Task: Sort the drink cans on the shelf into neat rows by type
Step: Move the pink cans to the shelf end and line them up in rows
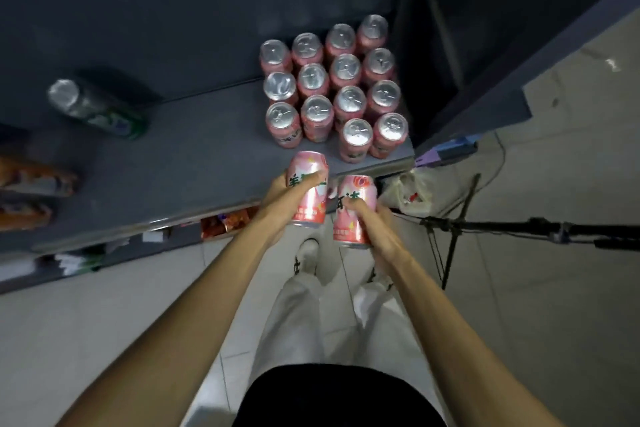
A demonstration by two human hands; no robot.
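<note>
Several pink cans point(332, 87) stand upright in tight rows at the right end of the grey shelf point(194, 163). My left hand point(284, 201) grips a pink can point(309, 189) over the shelf's front edge, just in front of those rows. My right hand point(375, 222) grips a second pink can point(354, 211) beside it, slightly lower and off the shelf edge. A green can point(97, 109) stands alone at the shelf's left, apart from the pink group.
Orange snack packets point(31, 180) lie at the far left of the shelf. A lower shelf holds red packets point(225, 222). A black tripod point(485, 225) stands on the tiled floor to the right, near a plastic bag point(408, 194). A dark side panel point(485, 45) bounds the shelf's right end.
</note>
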